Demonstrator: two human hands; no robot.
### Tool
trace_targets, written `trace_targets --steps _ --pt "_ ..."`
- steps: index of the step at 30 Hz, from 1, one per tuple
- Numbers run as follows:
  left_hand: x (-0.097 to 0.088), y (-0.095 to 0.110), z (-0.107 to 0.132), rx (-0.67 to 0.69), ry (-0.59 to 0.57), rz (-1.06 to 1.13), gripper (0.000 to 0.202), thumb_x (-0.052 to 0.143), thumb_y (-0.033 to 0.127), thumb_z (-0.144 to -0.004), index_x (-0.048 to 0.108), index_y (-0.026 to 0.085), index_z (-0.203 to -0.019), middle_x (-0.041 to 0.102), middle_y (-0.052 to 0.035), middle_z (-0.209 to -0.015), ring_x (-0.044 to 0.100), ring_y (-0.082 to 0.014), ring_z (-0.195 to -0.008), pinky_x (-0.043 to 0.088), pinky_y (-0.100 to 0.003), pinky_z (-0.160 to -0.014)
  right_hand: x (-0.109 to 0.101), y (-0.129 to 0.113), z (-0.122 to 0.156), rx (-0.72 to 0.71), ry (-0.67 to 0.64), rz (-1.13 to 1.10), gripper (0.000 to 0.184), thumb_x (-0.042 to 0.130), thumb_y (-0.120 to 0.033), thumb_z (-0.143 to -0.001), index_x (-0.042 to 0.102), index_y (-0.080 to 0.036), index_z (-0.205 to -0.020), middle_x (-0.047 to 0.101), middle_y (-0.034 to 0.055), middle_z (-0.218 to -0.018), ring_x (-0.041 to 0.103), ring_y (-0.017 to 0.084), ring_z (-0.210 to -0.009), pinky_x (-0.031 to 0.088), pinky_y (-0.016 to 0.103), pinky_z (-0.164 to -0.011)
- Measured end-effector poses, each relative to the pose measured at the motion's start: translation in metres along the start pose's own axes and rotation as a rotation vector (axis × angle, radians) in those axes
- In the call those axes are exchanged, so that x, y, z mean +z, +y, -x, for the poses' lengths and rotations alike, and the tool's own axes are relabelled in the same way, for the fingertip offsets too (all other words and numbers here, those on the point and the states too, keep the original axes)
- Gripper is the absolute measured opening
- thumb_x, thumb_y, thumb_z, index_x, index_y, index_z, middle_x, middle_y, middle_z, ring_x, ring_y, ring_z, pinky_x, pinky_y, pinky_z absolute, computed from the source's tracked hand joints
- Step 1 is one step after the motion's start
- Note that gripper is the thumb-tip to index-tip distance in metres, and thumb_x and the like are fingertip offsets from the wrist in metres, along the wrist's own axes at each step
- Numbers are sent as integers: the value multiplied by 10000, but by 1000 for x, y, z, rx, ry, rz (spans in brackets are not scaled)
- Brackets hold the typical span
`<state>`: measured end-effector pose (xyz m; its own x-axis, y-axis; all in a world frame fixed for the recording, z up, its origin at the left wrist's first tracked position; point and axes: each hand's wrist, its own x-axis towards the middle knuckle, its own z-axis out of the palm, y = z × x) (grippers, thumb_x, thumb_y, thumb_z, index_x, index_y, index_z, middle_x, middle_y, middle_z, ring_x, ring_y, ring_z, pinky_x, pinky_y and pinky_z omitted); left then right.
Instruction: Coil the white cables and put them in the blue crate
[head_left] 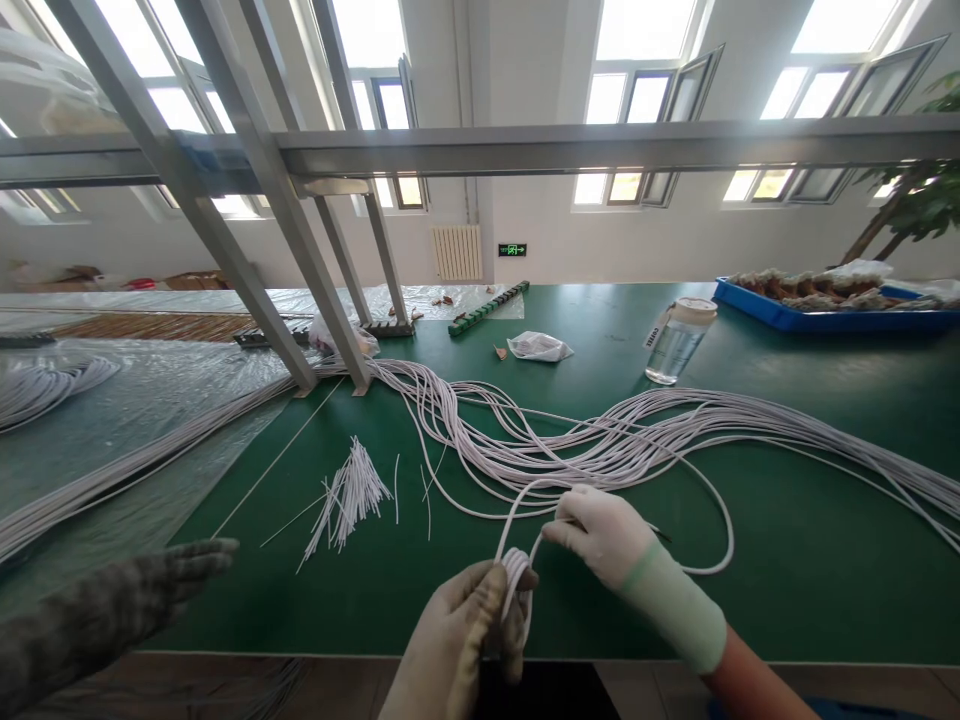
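My left hand, in a soiled glove, grips a small coil of white cable near the table's front edge. A little to the right, my right hand, in a clean white glove with a green cuff, pinches the same cable where it leaves the coil. That strand loops out to the right and back into a long bundle of white cables lying across the green table. A pile of short white ties lies left of my hands.
Another person's hand in a dark grey glove reaches in from the lower left. Slanted metal frame legs stand at the back left, beside plastic sheeting. Farther back are a clear water bottle, a blue tray and a small plastic bag.
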<state>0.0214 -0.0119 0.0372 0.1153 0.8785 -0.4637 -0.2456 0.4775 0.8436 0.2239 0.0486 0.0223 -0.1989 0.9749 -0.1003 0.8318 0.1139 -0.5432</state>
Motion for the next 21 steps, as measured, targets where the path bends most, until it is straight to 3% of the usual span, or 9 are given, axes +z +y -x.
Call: trace_targets --steps 5,8,12,17,21 --pt "8 -6 -4 -68 -162 -173 637 732 728 -760 755 121 -949 664 -41 -611 560 -189 -565 454 -305 -588 -4 -30 10 -88 138 81 193 637 -222 -972 631 -190 -781 616 30 -823 599 185 -733 442 292 -646" --pt "12 -11 -9 -61 -51 -185 633 713 693 -807 750 109 -1047 741 -93 -741 625 -232 -667 504 -332 -655 12 -38 23 -175 255 144 245 537 -212 -1007 616 -186 -776 605 42 -793 573 168 -671 413 273 -599" --pt "12 -11 -14 -114 92 -68 477 809 512 -800 751 135 -1086 789 -143 -1064 700 -321 -1043 560 -374 -887 38 -42 42 -285 421 223 254 480 -164 -978 610 -197 -763 560 30 -679 499 155 -561 328 264 -518" --pt "10 -6 -13 -117 144 -61 219 806 413 -807 777 214 -895 798 -97 -973 696 -347 -1096 549 -455 -1005 68 -41 54 -388 577 267 255 443 -123 -929 580 -211 -734 539 23 -625 430 152 -491 253 291 -485" --pt "16 -2 -9 -110 206 -72 212 729 426 -870 768 219 -896 790 -87 -931 712 -327 -1036 558 -434 -969 86 -34 59 -377 632 302 297 380 -108 -962 605 -217 -800 547 32 -640 465 173 -525 267 321 -501"
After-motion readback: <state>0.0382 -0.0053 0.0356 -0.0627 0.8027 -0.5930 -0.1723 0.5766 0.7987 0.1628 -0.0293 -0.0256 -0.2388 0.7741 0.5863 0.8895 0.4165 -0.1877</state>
